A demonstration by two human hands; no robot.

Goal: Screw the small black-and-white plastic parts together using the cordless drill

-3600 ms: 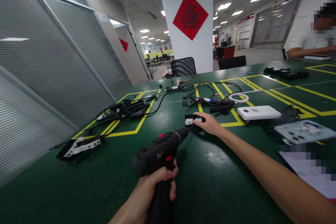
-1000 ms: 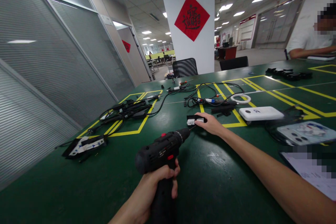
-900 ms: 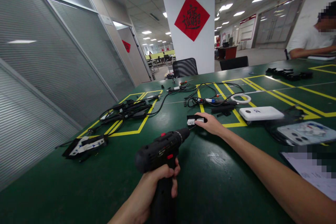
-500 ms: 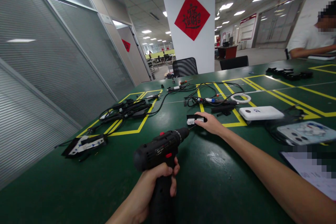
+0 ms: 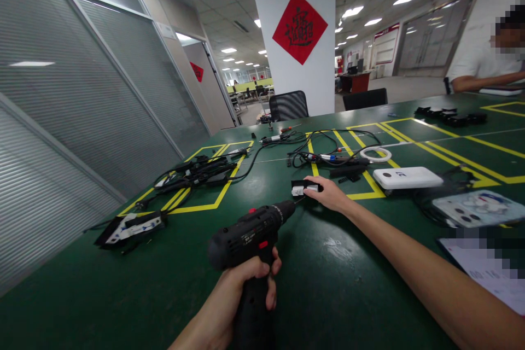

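Note:
My left hand (image 5: 246, 287) is wrapped around the grip of a black cordless drill (image 5: 250, 235) with red buttons. Its thin bit points forward and to the right, the tip close to a small black part with a white piece (image 5: 300, 190); whether they touch I cannot tell. On the far side of that part, my right hand (image 5: 326, 192) pinches its right end, partly covering it, and keeps it low at the table surface.
Tangled black cables (image 5: 200, 172) lie to the left, near a black-and-white device (image 5: 135, 227). At right are a white power bank (image 5: 406, 177), a phone in a patterned case (image 5: 479, 208), a white ring (image 5: 375, 154) and a lit screen (image 5: 484, 268). Across the table sits a person (image 5: 476, 65).
Almost nothing differs. The drill and both hands stay in nearly the same place; the view has shifted very slightly.

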